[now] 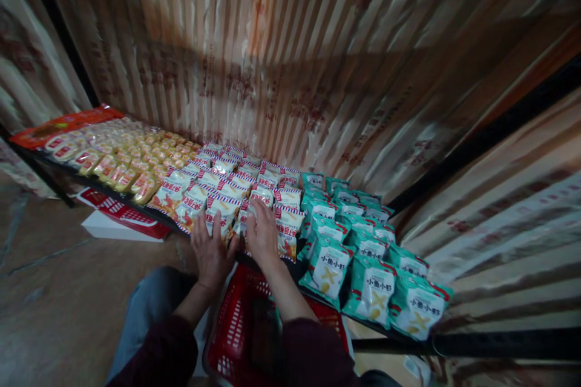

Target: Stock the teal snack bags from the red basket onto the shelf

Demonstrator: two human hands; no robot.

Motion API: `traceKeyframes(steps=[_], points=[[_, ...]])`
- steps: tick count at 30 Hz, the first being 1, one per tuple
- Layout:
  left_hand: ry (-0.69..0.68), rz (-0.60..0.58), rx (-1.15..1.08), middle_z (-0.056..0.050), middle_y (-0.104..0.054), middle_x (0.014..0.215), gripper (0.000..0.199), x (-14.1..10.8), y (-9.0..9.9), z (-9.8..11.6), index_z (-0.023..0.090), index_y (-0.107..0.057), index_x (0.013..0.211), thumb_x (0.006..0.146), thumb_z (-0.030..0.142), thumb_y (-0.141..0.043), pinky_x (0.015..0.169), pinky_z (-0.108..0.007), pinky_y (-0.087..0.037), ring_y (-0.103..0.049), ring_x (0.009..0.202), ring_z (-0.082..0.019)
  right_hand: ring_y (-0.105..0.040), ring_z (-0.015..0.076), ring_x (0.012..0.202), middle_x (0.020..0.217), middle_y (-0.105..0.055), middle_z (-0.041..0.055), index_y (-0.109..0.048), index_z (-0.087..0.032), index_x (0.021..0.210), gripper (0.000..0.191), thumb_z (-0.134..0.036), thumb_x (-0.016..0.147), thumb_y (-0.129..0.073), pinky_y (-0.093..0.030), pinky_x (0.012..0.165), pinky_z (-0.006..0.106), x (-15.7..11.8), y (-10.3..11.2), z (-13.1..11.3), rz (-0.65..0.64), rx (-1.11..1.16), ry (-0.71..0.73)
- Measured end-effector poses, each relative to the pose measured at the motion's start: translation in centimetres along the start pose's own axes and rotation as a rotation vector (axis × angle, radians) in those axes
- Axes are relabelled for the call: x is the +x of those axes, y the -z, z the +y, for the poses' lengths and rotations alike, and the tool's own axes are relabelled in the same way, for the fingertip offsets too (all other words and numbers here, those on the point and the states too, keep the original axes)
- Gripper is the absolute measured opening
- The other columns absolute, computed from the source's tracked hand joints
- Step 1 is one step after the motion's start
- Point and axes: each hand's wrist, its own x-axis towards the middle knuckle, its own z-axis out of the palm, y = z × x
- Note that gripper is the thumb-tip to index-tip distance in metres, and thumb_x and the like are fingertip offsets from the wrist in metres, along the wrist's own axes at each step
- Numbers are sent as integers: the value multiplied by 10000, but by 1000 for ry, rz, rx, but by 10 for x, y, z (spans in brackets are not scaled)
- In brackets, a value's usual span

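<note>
White snack bags [222, 208] with red lettering and striped top edges stand in rows at the middle of a low shelf. My left hand [212, 257] is at the front row, its fingers apart and resting against a bag. Close to its right, my right hand [263, 239] reaches over another front-row bag, fingers stretched out on it. The right fingertips partly cover that bag's print. Neither hand has visibly lifted anything.
Teal snack bags [327, 269] fill the shelf's right side. Small yellow packs [145, 184] and an orange bag [68, 124] lie leftward. Below are a red basket [233, 326] and another red basket [122, 211] by a white box [120, 230]. Black posts [490, 133] and patterned sheeting [290, 72] surround the shelf.
</note>
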Motion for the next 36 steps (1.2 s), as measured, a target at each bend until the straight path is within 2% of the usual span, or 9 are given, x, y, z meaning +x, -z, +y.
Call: traceKeyframes(steps=[4,7,10,15,18,22,28,32,36], points=[[3,-11,0,-166,-200,1521,587,-1,-7,-3,207,-376,1384,845,349,-559,1074,-539,-252,-218,1387,-348,-383,213,1322,1388,-482,131,-502,-108,1310,465,-305,957,-271,-267,1112,388,56,-23,8,-220,-180,-13],[37,-22,-6,-168,-205,1516,535,0,-10,-4,205,-403,1368,860,307,-535,1038,-515,-314,-272,1363,-345,-354,227,1347,1409,-461,127,-480,-125,1337,466,-324,956,-302,-244,1113,405,81,-37,15,-269,-236,-15],[61,-32,-20,-167,-225,1508,494,2,-14,-6,206,-430,1348,866,270,-517,996,-498,-365,-313,1340,-342,-405,248,1310,1368,-507,135,-508,-151,1312,472,-369,963,-279,-252,1085,454,97,-48,21,-290,-258,-20],[68,-33,-39,-156,-236,1508,498,2,-21,-11,222,-431,1349,859,238,-521,996,-492,-367,-339,1324,-336,-525,230,1177,1204,-638,108,-595,-183,1202,428,-367,966,-288,-274,1056,430,105,-56,25,-338,-282,13],[69,-15,-43,-156,-234,1507,505,4,-21,-11,234,-421,1353,858,223,-523,996,-502,-364,-334,1327,-342,-509,214,1197,1241,-617,95,-590,-191,1204,429,-356,975,-268,-246,1077,419,110,-57,27,-330,-293,16],[59,24,-90,-156,-263,1492,547,7,-20,-9,254,-363,1385,862,218,-519,975,-492,-389,-352,1318,-334,-439,240,1271,1361,-516,124,-546,-176,1265,447,-373,974,-270,-233,1080,449,121,-61,33,-310,-312,-13],[65,26,-90,-152,-272,1489,524,8,-22,-11,240,-391,1368,861,235,-526,991,-483,-376,-344,1325,-331,-563,191,1131,1192,-653,57,-616,-224,1151,416,-397,976,-281,-328,1025,385,127,-69,39,-384,-274,7],[51,21,-100,-153,-268,1493,516,7,-22,-12,224,-411,1356,857,240,-537,1010,-474,-356,-332,1333,-326,-544,163,1158,1187,-648,78,-631,-180,1115,484,-380,994,-207,-343,1016,317,127,-58,39,-342,-232,19],[58,28,-87,-163,-280,1486,510,3,-22,-12,206,-422,1351,858,255,-542,1011,-463,-346,-349,1319,-327,-485,152,1228,1247,-605,93,-590,-144,1191,550,-379,996,-133,-304,1067,317,116,-33,39,-238,-209,12]])
